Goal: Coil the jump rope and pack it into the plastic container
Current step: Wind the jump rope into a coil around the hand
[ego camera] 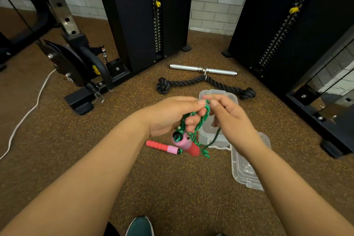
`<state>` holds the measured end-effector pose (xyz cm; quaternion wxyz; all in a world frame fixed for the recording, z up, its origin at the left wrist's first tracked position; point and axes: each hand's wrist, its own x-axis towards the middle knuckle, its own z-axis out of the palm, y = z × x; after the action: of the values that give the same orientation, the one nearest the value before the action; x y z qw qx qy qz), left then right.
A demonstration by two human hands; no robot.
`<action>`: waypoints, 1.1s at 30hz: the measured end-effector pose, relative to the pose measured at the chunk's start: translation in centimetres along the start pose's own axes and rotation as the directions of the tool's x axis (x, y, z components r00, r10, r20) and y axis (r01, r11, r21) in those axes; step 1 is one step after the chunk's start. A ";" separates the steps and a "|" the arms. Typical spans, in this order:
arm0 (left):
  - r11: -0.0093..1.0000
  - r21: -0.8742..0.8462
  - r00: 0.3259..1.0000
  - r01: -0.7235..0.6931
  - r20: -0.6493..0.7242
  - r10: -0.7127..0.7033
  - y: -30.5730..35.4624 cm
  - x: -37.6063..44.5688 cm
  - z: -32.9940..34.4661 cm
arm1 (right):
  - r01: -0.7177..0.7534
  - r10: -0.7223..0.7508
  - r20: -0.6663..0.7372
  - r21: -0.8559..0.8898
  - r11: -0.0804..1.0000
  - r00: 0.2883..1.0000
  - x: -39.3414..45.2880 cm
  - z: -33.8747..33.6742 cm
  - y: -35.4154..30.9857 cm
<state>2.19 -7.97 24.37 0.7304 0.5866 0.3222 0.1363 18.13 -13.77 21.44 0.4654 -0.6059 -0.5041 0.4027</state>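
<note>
Both hands hold the green jump rope above the open container.

The left hand closes around gathered loops of the jump rope, one handle dangling below it. The right hand pinches the cord at the top. The other handle lies on the floor, left of the plastic container and its lid.

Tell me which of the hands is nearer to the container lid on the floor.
Right. The right hand is just up-left of the lid, its wrist over the lid's edge; the left hand is farther left.
</note>
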 end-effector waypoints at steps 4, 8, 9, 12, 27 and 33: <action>0.975 -0.219 0.999 -0.047 -0.001 0.048 0.2 -0.1 -0.3 | -0.116 0.114 0.204 -0.002 0.993 0.972 -0.5 1.1 0.4; 0.968 -0.244 0.998 -0.060 -0.007 0.060 0.0 -0.2 -0.9 | -0.050 0.005 0.242 0.178 0.983 0.970 -0.5 0.9 -0.2; 0.974 -0.218 0.998 -0.067 -0.017 0.065 -0.1 -0.2 -0.9 | -0.046 0.011 0.213 0.158 0.986 0.977 -0.3 0.7 0.0; 0.985 -0.151 0.996 -0.088 -0.021 0.086 0.0 -0.2 -0.7 | -0.026 0.006 0.207 0.094 0.995 0.978 -0.1 0.3 0.4; 0.841 -0.514 0.970 -0.169 -0.240 0.048 0.3 0.0 -2.1 | 0.228 -0.053 0.305 -0.574 0.786 0.951 -1.3 2.0 3.0; 0.996 0.055 0.925 -0.066 -0.371 0.082 -0.4 0.3 -1.6 | 0.407 -0.211 0.376 -0.580 0.706 0.902 -2.1 2.4 0.5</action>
<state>1.31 -6.66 23.78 0.6380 0.5766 0.4356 0.2662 15.60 -15.53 20.45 0.2128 -0.5705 -0.7674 0.2011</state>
